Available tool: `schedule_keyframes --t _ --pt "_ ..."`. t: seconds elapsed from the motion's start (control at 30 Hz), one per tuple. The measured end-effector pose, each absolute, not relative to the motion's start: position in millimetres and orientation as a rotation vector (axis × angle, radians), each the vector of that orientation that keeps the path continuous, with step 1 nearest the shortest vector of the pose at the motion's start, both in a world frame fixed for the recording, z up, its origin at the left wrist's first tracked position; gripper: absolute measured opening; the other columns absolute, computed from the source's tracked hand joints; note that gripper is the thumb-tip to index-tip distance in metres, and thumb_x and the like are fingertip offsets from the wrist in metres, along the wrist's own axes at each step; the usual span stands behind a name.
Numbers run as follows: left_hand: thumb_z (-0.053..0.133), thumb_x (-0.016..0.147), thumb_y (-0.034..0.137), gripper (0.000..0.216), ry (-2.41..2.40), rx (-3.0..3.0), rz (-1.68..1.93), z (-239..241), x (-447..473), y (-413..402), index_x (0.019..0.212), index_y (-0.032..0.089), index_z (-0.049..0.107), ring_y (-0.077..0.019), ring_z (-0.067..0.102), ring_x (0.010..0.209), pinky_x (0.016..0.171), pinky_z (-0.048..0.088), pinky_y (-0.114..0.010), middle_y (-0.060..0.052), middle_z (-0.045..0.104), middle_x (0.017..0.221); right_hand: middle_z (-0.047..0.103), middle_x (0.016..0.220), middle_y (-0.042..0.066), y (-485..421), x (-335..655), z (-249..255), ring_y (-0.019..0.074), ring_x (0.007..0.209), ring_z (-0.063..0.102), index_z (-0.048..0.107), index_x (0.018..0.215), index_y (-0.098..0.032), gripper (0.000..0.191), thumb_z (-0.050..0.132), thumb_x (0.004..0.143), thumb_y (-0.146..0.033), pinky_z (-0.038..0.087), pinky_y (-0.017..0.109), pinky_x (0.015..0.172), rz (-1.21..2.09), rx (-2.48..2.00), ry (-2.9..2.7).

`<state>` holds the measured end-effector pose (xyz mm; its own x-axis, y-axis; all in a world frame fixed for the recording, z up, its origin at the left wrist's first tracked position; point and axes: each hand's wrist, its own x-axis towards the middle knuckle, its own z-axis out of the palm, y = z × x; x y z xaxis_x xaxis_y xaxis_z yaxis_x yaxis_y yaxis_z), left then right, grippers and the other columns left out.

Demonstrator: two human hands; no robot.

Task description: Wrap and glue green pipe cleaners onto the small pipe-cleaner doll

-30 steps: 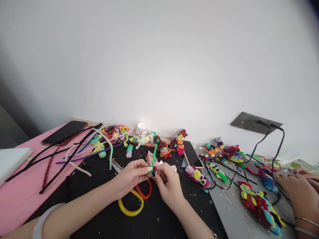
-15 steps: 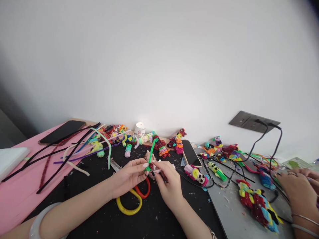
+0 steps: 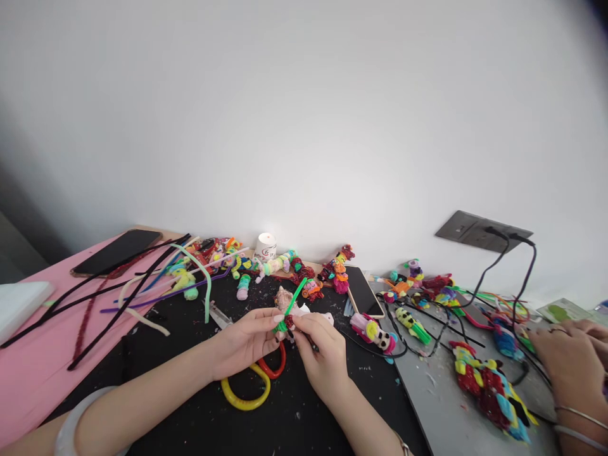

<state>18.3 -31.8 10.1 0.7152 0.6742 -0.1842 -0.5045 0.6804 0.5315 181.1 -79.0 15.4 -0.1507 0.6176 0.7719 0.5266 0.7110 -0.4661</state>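
Observation:
Between my two hands is a green pipe cleaner (image 3: 296, 296), its free end sticking up and leaning right. Its lower part is wound into a small green and dark red piece, mostly covered by fingers. My left hand (image 3: 251, 332) pinches it from the left, thumb and fingertips together. My right hand (image 3: 319, 342) closes on the red side of the same piece. Just below the left hand lie scissors (image 3: 247, 404) with yellow and red handles, blades pointing up-left beneath the wrist. A pale figure (image 3: 284, 297) lies behind my hands, partly hidden.
Several fuzzy pipe-cleaner figures (image 3: 339, 272) line the wall, near a paper cup (image 3: 266, 247) and a phone (image 3: 365, 291). Loose pipe cleaners (image 3: 137, 288) spread over the pink surface at left. Cables (image 3: 525, 278) run from a wall socket. Another person's hands (image 3: 570, 354) are at right.
The free end of the green pipe cleaner has tilted to the right and now stands lower. Both hands stay in nearly the same place, fingers slightly shifted.

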Motion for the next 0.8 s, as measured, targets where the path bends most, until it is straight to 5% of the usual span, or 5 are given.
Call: schedule_keyframes --t 0.37,0.67,0.8 --pt "0.077 0.068 0.021 0.017 0.671 0.910 0.939 11.5 15.9 -27.2 0.074 0.015 0.062 -0.0097 0.059 0.066 0.065 0.049 -0.021 0.002 0.063 0.070 0.064 0.085 0.006 -76.9 183.8 12.5 0.0162 0.073 0.060 0.063 0.109 -0.018 0.031 0.052 0.082 -0.009 0.050 0.026 0.063 0.217 -1.108 -1.811" --pt "0.073 0.069 0.020 0.015 0.764 1.389 1.078 11.7 13.1 -26.8 0.071 0.017 0.059 -0.0124 0.055 0.069 0.064 0.047 -0.024 0.003 0.053 0.072 0.062 0.069 0.003 -74.8 188.4 9.2 0.0128 0.056 0.053 0.065 0.082 -0.018 0.017 0.049 0.086 -0.014 0.042 0.023 0.053 0.224 -1.197 -1.733" --pt "0.070 0.073 0.022 0.012 0.786 1.551 1.106 11.9 12.3 -28.9 0.073 0.018 0.059 -0.0128 0.054 0.071 0.065 0.047 -0.025 0.001 0.050 0.078 0.059 0.066 0.000 -73.4 189.4 7.2 0.0114 0.051 0.050 0.064 0.086 -0.018 0.012 0.052 0.083 -0.016 0.040 0.022 0.049 0.332 -1.248 -1.696"
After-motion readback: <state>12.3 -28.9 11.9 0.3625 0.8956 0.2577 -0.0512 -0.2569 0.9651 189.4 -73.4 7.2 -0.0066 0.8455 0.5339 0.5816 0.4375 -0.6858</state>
